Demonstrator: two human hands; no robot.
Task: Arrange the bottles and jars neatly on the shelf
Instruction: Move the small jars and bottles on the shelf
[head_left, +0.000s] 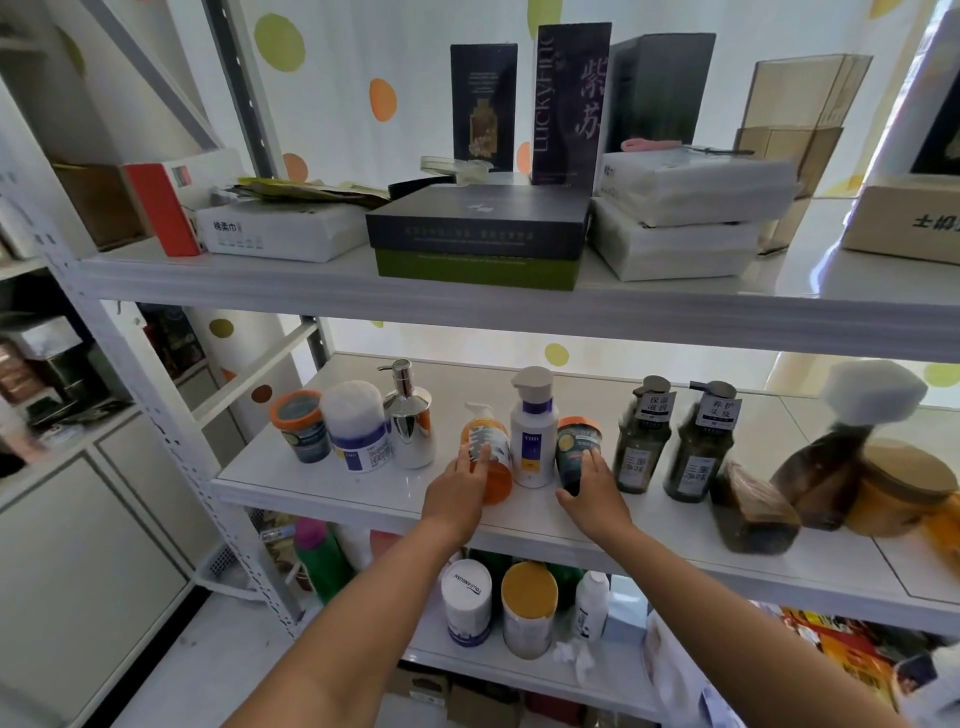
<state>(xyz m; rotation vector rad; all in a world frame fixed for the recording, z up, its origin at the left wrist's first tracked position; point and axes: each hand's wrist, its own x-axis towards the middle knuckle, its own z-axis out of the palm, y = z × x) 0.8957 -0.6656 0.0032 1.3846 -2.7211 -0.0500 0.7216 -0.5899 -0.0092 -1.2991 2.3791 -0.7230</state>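
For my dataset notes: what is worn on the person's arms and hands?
Nothing visible. Both forearms are bare to the frame edge, no sleeves. The left hand and right hand have no gloves, and no watch, bracelet or ring shows.

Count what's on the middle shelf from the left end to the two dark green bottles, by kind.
Pump bottles: 5, left hand on the orange one
Orange-lidded jars: 2, right hand on one
White tub: 1
Total: 8
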